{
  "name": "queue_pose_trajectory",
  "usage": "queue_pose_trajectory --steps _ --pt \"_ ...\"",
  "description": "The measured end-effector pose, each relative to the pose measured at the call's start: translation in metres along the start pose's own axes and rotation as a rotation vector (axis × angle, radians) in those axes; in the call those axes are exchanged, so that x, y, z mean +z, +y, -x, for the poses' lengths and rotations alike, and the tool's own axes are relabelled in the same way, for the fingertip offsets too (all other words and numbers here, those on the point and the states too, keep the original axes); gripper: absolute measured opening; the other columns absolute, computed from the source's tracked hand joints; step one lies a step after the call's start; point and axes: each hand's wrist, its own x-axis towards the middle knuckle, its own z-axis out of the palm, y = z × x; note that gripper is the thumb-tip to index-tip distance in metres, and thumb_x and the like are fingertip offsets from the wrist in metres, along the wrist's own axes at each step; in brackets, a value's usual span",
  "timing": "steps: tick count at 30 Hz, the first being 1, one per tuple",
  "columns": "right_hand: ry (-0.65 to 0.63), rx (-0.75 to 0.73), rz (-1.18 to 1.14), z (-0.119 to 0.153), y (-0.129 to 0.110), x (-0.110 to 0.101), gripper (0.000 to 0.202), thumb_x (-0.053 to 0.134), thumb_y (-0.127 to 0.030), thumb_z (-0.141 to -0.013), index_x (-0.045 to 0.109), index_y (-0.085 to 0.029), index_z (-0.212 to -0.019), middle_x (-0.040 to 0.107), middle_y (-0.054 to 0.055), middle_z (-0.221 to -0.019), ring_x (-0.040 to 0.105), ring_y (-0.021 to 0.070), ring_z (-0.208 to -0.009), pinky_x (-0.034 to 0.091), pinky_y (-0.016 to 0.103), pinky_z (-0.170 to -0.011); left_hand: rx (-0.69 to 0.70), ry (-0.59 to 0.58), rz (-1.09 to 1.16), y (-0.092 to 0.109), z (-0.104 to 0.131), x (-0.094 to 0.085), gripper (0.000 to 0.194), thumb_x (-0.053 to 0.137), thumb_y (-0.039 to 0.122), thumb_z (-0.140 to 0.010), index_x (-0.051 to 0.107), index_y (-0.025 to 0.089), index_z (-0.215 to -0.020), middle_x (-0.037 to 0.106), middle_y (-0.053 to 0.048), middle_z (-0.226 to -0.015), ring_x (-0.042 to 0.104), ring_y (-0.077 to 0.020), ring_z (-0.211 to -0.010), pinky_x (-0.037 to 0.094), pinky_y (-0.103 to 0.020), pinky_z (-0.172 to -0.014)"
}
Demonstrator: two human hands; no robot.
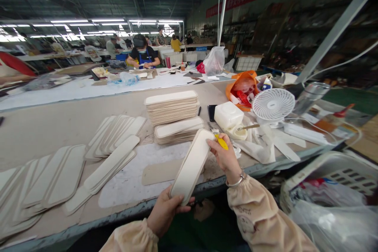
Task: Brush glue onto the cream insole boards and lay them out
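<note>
A long pale panel with rounded ends and a beige border (191, 167) is held up at a slant over the table's front edge. My left hand (169, 208) is closed around its lower end, thumb on the face. At the upper right end, my right hand (226, 155) pinches the panel's edge. A yellow-handled tool (221, 142) shows between the right fingers; its kind is partly hidden. Behind lie a tall stack of like panels (173, 108) and a lower stack (177, 130). A flat beige piece (162, 172) rests on white paper (118, 193).
Overlapping panels (53, 177) fan across the left side. To the right are a white plastic container (228, 114), a phone (212, 112), a small fan (273, 104), an orange bag (242, 86) and a brush (336, 116). A plastic basket (330, 161) stands below. A co-worker (144, 53) sits opposite.
</note>
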Motion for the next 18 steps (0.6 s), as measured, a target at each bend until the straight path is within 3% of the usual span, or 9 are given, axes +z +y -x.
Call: queue_pose_trajectory --steps 9,18 --pt "0.057 -0.009 0.025 -0.004 0.005 -0.004 0.058 0.087 -0.027 -0.05 0.037 -0.025 -0.081 0.046 -0.012 -0.063 0.053 0.0085 -0.06 0.05 0.021 -0.055 -0.117 -0.158 0.338 0.015 0.001 -0.004 0.061 0.057 0.049 -0.084 0.05 0.009 -0.13 0.066 -0.021 -0.116 0.068 -0.0338 -0.098 0.06 -0.033 -0.065" --pt "0.073 -0.042 0.024 -0.006 0.004 -0.006 0.058 0.086 -0.026 -0.051 0.038 -0.025 -0.082 0.045 -0.012 -0.06 0.051 0.0088 -0.058 0.05 0.022 -0.055 -0.039 -0.061 0.112 0.01 0.0 0.0 0.047 0.072 0.031 -0.077 0.057 0.01 -0.118 0.069 -0.017 -0.108 0.069 -0.0293 -0.095 0.06 -0.024 -0.059"
